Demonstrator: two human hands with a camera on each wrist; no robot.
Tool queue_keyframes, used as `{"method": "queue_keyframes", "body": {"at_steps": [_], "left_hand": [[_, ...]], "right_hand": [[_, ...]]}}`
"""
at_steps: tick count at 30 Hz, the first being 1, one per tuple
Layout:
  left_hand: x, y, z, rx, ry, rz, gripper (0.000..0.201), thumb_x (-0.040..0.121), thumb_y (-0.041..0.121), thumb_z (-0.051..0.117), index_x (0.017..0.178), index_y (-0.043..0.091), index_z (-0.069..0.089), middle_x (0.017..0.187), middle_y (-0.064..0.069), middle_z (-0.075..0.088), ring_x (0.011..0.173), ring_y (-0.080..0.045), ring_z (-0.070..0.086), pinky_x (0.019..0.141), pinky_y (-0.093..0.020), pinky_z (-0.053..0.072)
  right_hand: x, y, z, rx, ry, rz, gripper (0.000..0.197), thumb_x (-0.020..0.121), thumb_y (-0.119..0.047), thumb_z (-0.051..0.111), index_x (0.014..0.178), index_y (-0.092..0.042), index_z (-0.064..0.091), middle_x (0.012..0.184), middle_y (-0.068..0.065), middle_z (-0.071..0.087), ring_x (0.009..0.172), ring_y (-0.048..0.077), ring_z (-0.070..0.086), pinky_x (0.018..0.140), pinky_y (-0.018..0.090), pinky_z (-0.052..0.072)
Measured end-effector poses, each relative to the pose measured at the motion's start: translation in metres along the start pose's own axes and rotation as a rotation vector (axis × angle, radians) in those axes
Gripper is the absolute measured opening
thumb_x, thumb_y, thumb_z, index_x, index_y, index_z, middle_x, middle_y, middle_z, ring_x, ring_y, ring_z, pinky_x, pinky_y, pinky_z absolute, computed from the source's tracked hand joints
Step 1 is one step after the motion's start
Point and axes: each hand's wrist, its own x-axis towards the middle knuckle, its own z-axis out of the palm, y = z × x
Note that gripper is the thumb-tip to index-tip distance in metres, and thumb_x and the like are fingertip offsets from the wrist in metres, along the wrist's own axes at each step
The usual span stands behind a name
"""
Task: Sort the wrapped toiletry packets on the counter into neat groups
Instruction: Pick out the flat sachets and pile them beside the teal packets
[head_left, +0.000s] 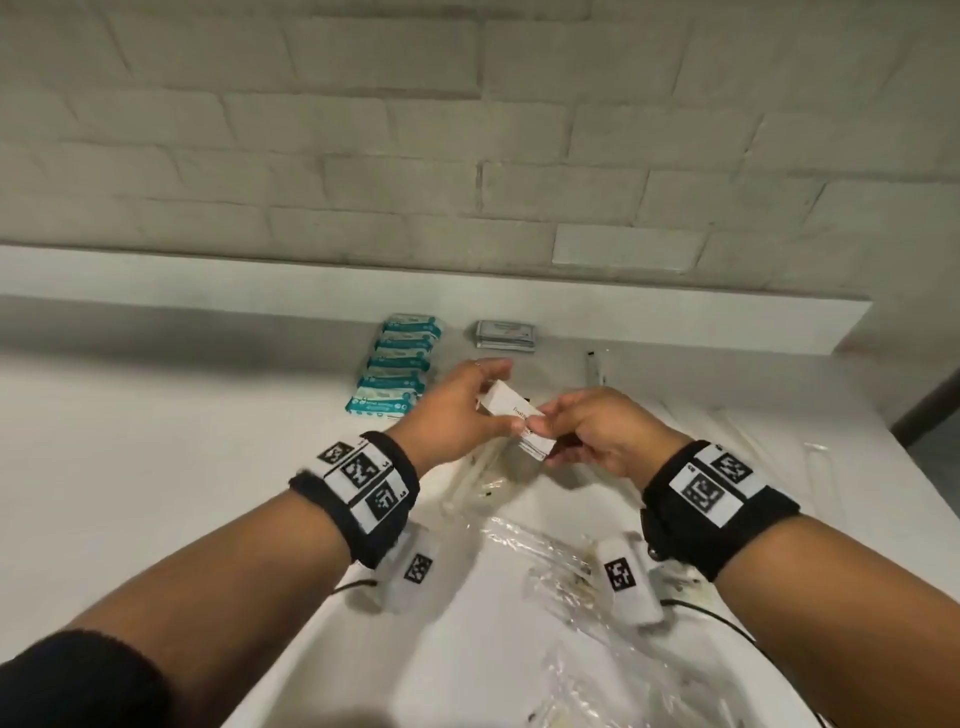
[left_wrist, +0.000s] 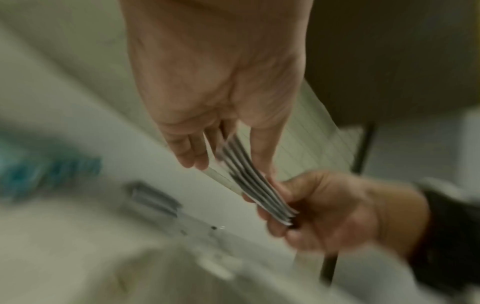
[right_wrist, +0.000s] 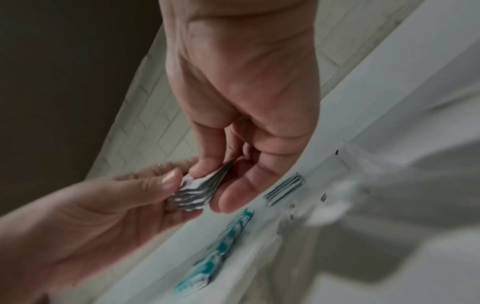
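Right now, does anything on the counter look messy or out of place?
Yes. Crumpled clear plastic wrap and loose long clear-wrapped items lie strewn on the counter under the hands, unsorted. By contrast, the teal packets form a tidy row and the grey sachets a neat stack.

We have a white counter running along a pale brick wall, with a raised white ledge at its back. On the counter, near the ledge, our teal-and-white packets lie in an overlapping row that runs toward us. Just to their right, apart from them, sits a small stack of grey sachets. Closer to us lie long clear-wrapped sticks, and crumpled clear plastic wrap is spread over the near part. More clear-wrapped pieces lie to the right; what is inside them is too faint to tell.
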Motion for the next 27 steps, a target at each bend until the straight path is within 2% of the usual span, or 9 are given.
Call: {"method": "queue_keyframes", "body": {"at_steps": [2,6,9,13,14,17,19,22,27], "left_hand": [[0.027,-0.002,-0.012,0.412,-0.08,0.124,0.067,0.077,0.03,0.077,0.138,0.023,0.05,0.137,0.003,0.052,0.126,-0.014,0.047,0.104,-0.022,0.035],[0.08,-0.002,-0.023,0.83,-0.189,0.241,0.044,0.083,0.034,0.067,0.124,0.022,0.06,0.127,-0.002,0.059,0.117,-0.024,0.053,0.092,-0.03,0.041],[0.113,-0.01,-0.025,0.875,-0.257,0.172,0.038,0.083,0.034,0.066,0.118,0.019,0.063,0.122,-0.006,0.061,0.109,-0.028,0.059,0.087,-0.033,0.048],[0.14,-0.033,-0.016,0.869,-0.277,0.086,0.026,0.085,0.026,0.063,0.107,0.013,0.066,0.112,-0.01,0.066,0.103,-0.031,0.063,0.082,-0.033,0.05],[0.145,-0.038,-0.013,0.86,-0.276,0.078,0.022,0.086,0.02,0.061,0.106,0.012,0.067,0.111,-0.011,0.066,0.102,-0.03,0.064,0.081,-0.032,0.05],[0.156,-0.05,-0.006,0.838,-0.274,0.068,0.021,0.087,0.015,0.059,0.105,0.01,0.068,0.107,-0.011,0.067,0.101,-0.029,0.064,0.081,-0.032,0.049],[0.161,-0.055,-0.004,0.814,-0.261,0.065,0.02,0.085,0.02,0.063,0.102,0.011,0.069,0.103,-0.01,0.068,0.097,-0.028,0.065,0.079,-0.031,0.049],[0.165,-0.057,-0.003,0.773,-0.268,0.054,0.021,0.083,0.021,0.067,0.1,0.009,0.068,0.1,-0.011,0.068,0.094,-0.029,0.066,0.078,-0.029,0.049],[0.17,-0.053,-0.002,0.749,-0.288,0.034,0.029,0.076,0.028,0.072,0.098,0.009,0.068,0.097,-0.01,0.069,0.09,-0.028,0.066,0.073,-0.026,0.049]], "right_hand": [[0.026,-0.014,-0.005,-0.212,0.041,-0.024,0.024,0.08,0.0,0.072,0.1,0.011,0.065,0.071,0.018,0.066,0.053,0.021,0.065,0.051,0.029,0.057],[0.082,-0.043,-0.008,-0.58,0.036,-0.064,0.026,0.084,-0.015,0.071,0.103,0.003,0.07,0.091,0.026,0.071,0.082,0.037,0.07,0.085,0.044,0.057],[0.118,-0.053,-0.009,-0.769,-0.001,-0.025,0.039,0.087,-0.034,0.066,0.104,0.0,0.071,0.093,0.023,0.073,0.088,0.033,0.071,0.089,0.034,0.056],[0.161,-0.043,-0.01,-0.922,-0.006,0.01,0.054,0.086,-0.049,0.061,0.099,0.002,0.072,0.051,0.0,0.066,0.047,0.005,0.063,0.089,0.029,0.054],[0.169,-0.04,-0.011,-0.987,-0.001,-0.014,0.053,0.089,-0.049,0.057,0.099,0.0,0.072,0.05,-0.002,0.065,0.043,0.0,0.06,0.089,0.028,0.054],[0.178,-0.036,-0.014,-1.158,-0.031,-0.069,0.045,0.093,-0.045,0.053,0.107,-0.005,0.07,0.096,0.013,0.072,0.089,0.019,0.07,0.083,0.03,0.051],[0.177,-0.034,-0.012,-1.251,-0.086,-0.118,0.044,0.084,-0.041,0.066,0.111,-0.007,0.069,0.109,0.012,0.069,0.102,0.026,0.065,0.085,0.033,0.05],[0.181,-0.027,-0.011,-1.424,-0.099,-0.226,0.039,0.082,-0.039,0.066,0.108,-0.01,0.069,0.104,0.009,0.07,0.099,0.027,0.064,0.085,0.033,0.049],[0.183,-0.025,-0.008,-1.428,-0.062,-0.186,0.026,0.08,-0.031,0.062,0.096,-0.011,0.068,0.092,0.008,0.068,0.088,0.027,0.066,0.076,0.034,0.055]]}}
